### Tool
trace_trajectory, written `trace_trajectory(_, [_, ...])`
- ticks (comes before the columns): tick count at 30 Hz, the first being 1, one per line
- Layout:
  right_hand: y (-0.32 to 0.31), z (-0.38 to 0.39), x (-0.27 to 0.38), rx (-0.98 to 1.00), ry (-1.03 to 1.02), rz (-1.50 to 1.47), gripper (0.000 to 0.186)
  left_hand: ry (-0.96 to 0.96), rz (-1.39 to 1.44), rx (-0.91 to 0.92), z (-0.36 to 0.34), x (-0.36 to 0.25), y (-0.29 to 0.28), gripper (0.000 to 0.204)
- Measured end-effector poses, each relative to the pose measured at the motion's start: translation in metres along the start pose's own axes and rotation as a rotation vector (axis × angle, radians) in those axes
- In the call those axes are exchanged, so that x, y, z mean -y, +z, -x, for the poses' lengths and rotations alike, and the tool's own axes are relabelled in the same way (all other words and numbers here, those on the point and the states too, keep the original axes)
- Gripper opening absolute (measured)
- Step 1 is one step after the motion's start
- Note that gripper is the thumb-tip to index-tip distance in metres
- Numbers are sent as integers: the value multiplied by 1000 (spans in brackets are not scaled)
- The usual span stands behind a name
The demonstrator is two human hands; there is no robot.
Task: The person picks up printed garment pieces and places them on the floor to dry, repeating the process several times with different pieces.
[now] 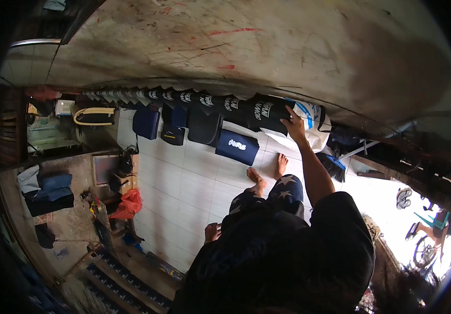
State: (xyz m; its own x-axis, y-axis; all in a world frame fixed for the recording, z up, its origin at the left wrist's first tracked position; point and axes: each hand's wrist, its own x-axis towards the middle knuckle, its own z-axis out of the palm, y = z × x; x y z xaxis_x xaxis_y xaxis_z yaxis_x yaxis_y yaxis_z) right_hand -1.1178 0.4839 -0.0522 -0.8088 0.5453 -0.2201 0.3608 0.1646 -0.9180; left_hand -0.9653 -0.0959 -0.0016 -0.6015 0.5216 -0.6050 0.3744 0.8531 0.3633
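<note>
My right hand (295, 129) reaches forward to the wall, its index finger and thumb spread against a black piece with white lettering (263, 112). That piece is the nearest of a long row of similar black pieces (204, 99) running along the wall to the left. Beside the hand, a white and blue sack (314, 133) stands against the wall. My left hand (213, 232) hangs low by my left thigh with its fingers curled in, and nothing shows in it.
Below the row, a navy printed piece (237, 148) and several dark folded pieces (204, 128) lie on the white tiled floor (183, 183). A blue broom (335, 161) leans at the right. Jeans (53, 187), a red plastic bag (128, 204) and a printed dark fabric (126, 280) are at the left.
</note>
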Motion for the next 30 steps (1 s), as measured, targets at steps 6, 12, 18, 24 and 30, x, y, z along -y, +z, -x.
trace_trajectory(6, [-8, 51, -2, -402, -160, 120, 74, -346, 957, -156, -43, 8, -37, 24])
trace_trajectory(12, [-43, 207, -65, -614, 209, 259, 64, -467, 978, 152, -131, 44, -88, 25])
trace_trajectory(18, [25, 470, -159, -944, 831, 22, 46, -424, 670, 509, -240, 143, -91, 32])
trace_trajectory(24, [238, 747, -145, -1169, 1358, -14, 29, 145, 55, 721, -295, 65, -60, 32])
trace_trajectory(30, [449, 831, -118, -1801, 1509, -1286, 11, 83, -43, 753, -230, -64, -3, 23])
